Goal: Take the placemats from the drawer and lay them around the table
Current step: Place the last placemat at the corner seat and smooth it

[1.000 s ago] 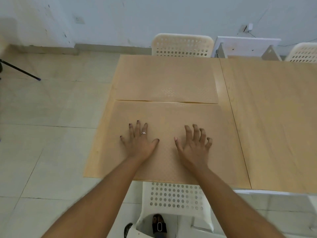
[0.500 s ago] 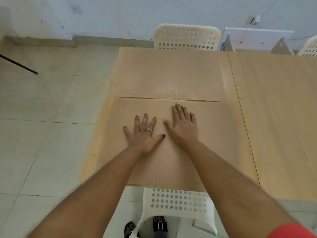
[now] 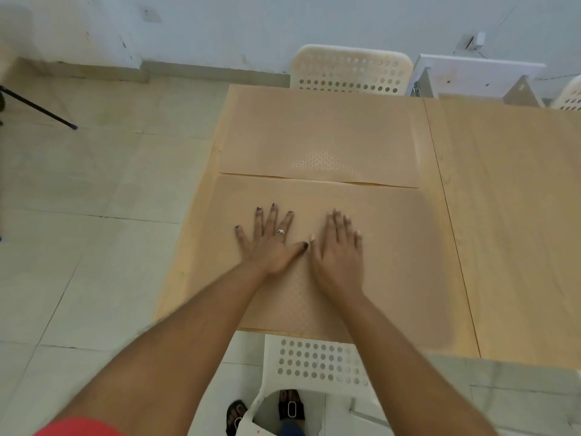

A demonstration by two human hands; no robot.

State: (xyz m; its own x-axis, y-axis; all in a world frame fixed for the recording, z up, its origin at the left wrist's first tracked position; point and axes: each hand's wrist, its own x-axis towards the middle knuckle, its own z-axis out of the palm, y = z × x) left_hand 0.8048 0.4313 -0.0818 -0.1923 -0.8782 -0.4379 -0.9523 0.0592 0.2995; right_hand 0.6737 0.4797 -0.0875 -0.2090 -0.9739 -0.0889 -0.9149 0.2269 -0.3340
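Two tan perforated placemats lie on the light wooden table [image 3: 509, 215]. The near placemat [image 3: 393, 262] covers the table's left end in front of me. The far placemat [image 3: 317, 136] lies just beyond it, and their long edges meet. My left hand [image 3: 270, 243] rests flat on the near placemat with fingers spread and a ring on one finger. My right hand [image 3: 339, 250] lies flat beside it, fingers together, thumbs almost touching. Neither hand holds anything.
A white perforated chair [image 3: 317, 366] stands between me and the table's near edge. Another such chair [image 3: 352, 70] is at the far side, a third [image 3: 569, 96] at far right. A white unit [image 3: 478, 77] stands by the wall. A black tripod leg [image 3: 37, 108] crosses the tiled floor at left.
My right hand slid left across the near placemat until it came beside my left hand, then drew back slightly toward me. My left hand barely moved.
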